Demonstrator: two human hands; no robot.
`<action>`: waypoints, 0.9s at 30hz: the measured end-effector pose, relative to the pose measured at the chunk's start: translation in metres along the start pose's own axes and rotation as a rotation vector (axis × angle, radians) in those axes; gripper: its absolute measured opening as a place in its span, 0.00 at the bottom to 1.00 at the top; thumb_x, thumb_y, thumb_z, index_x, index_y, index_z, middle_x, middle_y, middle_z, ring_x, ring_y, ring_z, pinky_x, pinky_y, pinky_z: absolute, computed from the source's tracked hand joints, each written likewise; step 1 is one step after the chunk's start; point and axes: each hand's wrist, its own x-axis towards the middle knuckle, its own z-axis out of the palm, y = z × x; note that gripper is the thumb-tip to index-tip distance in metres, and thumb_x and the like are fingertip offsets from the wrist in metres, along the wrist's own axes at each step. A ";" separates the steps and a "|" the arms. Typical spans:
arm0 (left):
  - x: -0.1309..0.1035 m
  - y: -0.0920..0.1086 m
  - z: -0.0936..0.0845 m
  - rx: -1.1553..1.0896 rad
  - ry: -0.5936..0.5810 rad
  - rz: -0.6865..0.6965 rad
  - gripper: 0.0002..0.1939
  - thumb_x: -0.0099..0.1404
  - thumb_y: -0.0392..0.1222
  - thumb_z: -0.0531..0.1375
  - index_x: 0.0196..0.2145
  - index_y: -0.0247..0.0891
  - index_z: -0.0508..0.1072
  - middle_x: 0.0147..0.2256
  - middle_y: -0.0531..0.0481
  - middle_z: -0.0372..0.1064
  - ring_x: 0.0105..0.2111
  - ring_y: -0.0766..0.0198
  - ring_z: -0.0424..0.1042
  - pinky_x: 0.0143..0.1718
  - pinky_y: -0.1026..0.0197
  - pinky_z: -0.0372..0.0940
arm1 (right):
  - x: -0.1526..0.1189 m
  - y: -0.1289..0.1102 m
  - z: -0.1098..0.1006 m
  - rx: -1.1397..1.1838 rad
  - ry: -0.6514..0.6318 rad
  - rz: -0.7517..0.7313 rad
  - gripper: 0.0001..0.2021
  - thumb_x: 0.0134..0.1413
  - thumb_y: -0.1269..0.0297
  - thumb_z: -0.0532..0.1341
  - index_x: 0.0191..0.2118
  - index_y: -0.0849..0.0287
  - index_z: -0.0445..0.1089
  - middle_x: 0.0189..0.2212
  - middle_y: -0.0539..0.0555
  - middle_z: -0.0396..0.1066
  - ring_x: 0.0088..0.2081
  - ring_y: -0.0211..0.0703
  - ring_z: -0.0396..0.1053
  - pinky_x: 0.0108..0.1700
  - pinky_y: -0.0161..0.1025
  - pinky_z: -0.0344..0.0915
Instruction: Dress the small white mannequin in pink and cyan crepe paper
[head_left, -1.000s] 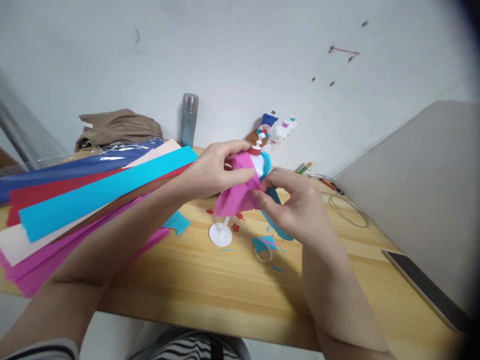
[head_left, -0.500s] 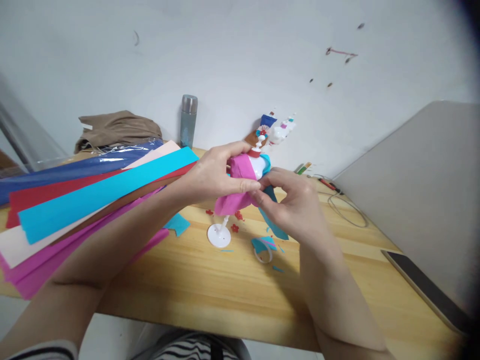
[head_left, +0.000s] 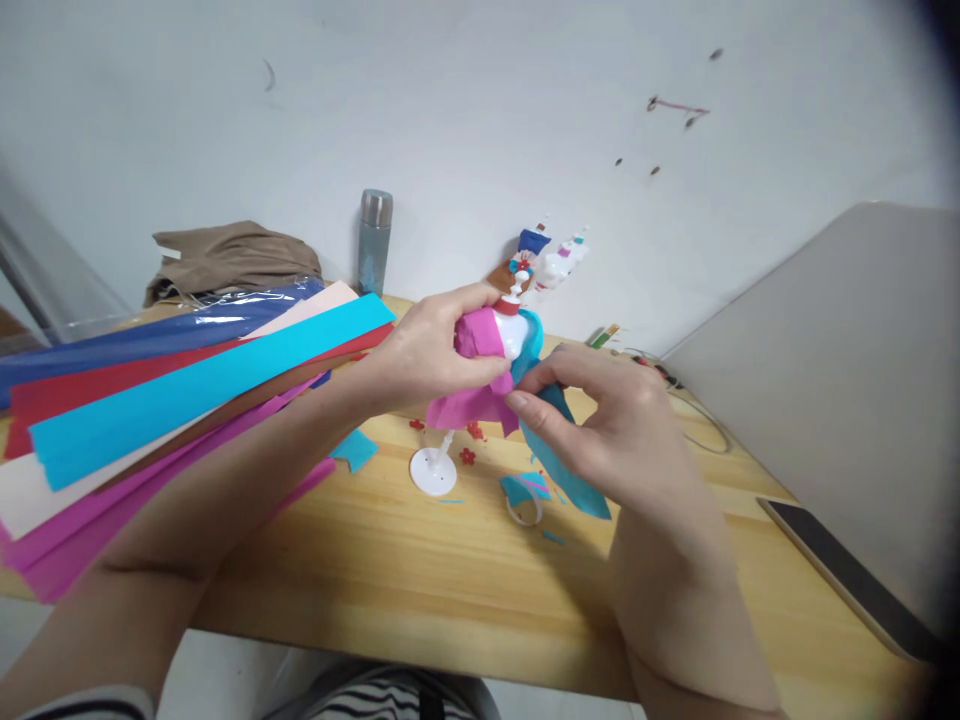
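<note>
A small white dress form (head_left: 513,336) on a round-based stand (head_left: 433,471) leans to the right in the middle of the view. Pink crepe paper (head_left: 478,334) wraps one side of its torso and flares out below as a skirt. My left hand (head_left: 427,345) is closed around the torso, its thumb lying across the front at the waist. Between thumb and forefinger, my right hand (head_left: 592,405) pinches a blue crepe paper strip (head_left: 566,455) at the form's right side. That strip runs over the form's shoulder and hangs below my right hand.
Several coloured crepe paper strips (head_left: 210,375) lie at left, near brown cloth (head_left: 236,255) and a thermos (head_left: 374,242). Smaller decorated forms (head_left: 555,262) stand behind. Red flowers (head_left: 467,456), blue scraps (head_left: 354,450) and a tape ring (head_left: 524,508) lie in front; a phone (head_left: 840,575) is at right.
My right hand has moved slightly right and down, away from the waist. The blue strip now spreads wider and hangs further to the right. My left hand keeps its hold on the form.
</note>
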 end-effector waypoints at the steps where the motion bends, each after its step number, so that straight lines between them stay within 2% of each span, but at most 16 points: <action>1: 0.000 0.000 0.000 -0.002 0.001 -0.002 0.15 0.53 0.37 0.64 0.41 0.36 0.76 0.29 0.55 0.68 0.28 0.68 0.64 0.28 0.65 0.59 | 0.000 -0.001 0.000 0.013 -0.013 0.000 0.13 0.61 0.66 0.64 0.25 0.55 0.66 0.22 0.49 0.72 0.25 0.39 0.67 0.31 0.38 0.61; 9: 0.000 -0.003 0.003 -0.023 0.001 0.042 0.16 0.54 0.38 0.65 0.42 0.38 0.76 0.30 0.55 0.69 0.29 0.67 0.66 0.29 0.65 0.61 | -0.002 -0.001 -0.004 0.035 -0.009 0.026 0.14 0.62 0.63 0.65 0.25 0.55 0.67 0.21 0.47 0.71 0.24 0.38 0.65 0.29 0.38 0.60; 15: 0.000 0.000 0.003 -0.024 -0.008 0.024 0.15 0.53 0.39 0.63 0.41 0.36 0.76 0.32 0.54 0.71 0.31 0.66 0.68 0.32 0.64 0.63 | 0.001 -0.005 -0.002 0.124 -0.103 -0.033 0.15 0.68 0.58 0.62 0.29 0.56 0.70 0.23 0.49 0.72 0.25 0.39 0.67 0.29 0.37 0.62; 22: 0.000 -0.001 0.004 -0.126 -0.067 0.016 0.15 0.56 0.41 0.63 0.42 0.36 0.75 0.31 0.53 0.69 0.31 0.67 0.66 0.31 0.64 0.63 | 0.002 -0.002 -0.003 0.171 -0.164 -0.016 0.17 0.72 0.59 0.57 0.30 0.57 0.72 0.27 0.52 0.76 0.29 0.41 0.71 0.32 0.38 0.66; 27: 0.000 -0.002 0.004 -0.123 -0.056 0.051 0.14 0.58 0.42 0.63 0.42 0.36 0.76 0.30 0.54 0.68 0.30 0.68 0.65 0.30 0.65 0.62 | 0.003 0.000 -0.003 0.167 -0.190 -0.032 0.14 0.70 0.60 0.58 0.32 0.56 0.73 0.27 0.51 0.77 0.29 0.41 0.72 0.33 0.38 0.67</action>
